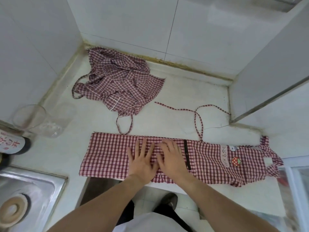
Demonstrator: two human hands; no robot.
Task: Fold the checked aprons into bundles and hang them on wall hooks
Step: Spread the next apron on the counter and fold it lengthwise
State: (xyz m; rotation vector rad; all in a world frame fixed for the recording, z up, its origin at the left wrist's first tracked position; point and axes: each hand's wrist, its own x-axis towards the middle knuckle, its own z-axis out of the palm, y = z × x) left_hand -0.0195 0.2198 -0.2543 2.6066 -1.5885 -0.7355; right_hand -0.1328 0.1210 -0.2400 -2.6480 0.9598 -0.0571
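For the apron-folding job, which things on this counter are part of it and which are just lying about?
Part of the job:
flat apron, pressed under the left hand and right hand
crumpled apron, untouched in the corner

Lying about:
clear cup, on its side
bottle
sink

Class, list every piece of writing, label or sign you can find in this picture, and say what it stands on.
Pink strip on the flat apron: Korean-style lettering, too blurred to quote.
Bottle label at the left edge: red Chinese-looking characters, blurred, unreadable.
White tag on the apron bib: no legible text.
Crumpled apron: no writing.
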